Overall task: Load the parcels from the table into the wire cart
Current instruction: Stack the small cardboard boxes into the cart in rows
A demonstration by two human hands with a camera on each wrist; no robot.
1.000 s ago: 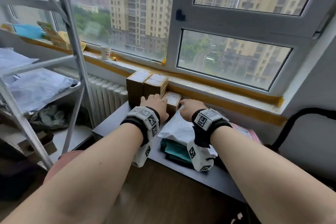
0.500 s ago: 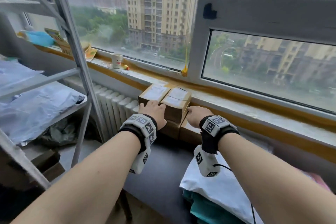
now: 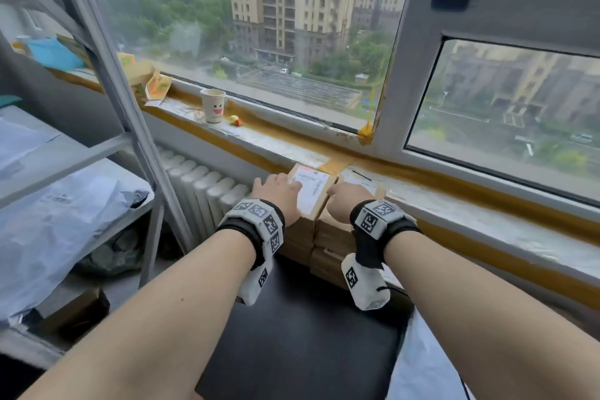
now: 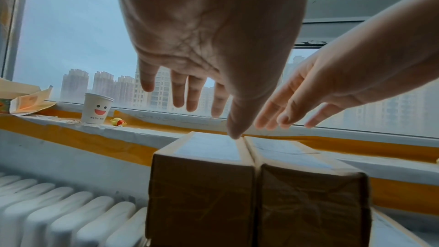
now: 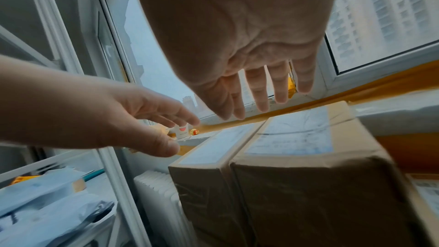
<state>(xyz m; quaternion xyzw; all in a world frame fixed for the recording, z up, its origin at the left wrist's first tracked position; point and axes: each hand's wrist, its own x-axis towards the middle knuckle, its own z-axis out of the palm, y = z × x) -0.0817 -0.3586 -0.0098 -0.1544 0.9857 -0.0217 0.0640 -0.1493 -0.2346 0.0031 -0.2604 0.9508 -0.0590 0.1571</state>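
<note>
nearest: dark desk (image 3: 292, 328) with a white soft mailer (image 3: 422, 360) at its right front edge, not being handled now. next out, both hands over the two tall cardboard boxes at the back of the desk, hard against the window sill (image 3: 487, 221), radiator (image 3: 201, 185) just left of them. left hand (image 3: 279, 193) hovers over the left box (image 4: 202, 191), fingers straight and spread, holding nothing; in the left wrist view the thumb tip looks to be right at the seam between the tops, can't tell if it touches. right hand (image 3: 345, 196) is over the right box (image 4: 311, 204), fingers straight, also holding nothing. so neither grip is on anything yet. boxes stand upright, side walls touching, paper labels on top, clear tape over the brown board; more flat boxes lie under or beside them at lower right. handling guess: stiff, square edges, taped faces slick, so don't pinch the top. weight unknown, probably moderate. best hold: palms on the outer side walls, squeeze the pair together, or fingers over the far top edge and tip one back. risk: taller than wide, may topple. further out, paper cup (image 3: 213, 105) on the sill. shelf rack (image 3: 97, 75) with grey bags at left; no wire cart that i can identify.
</note>
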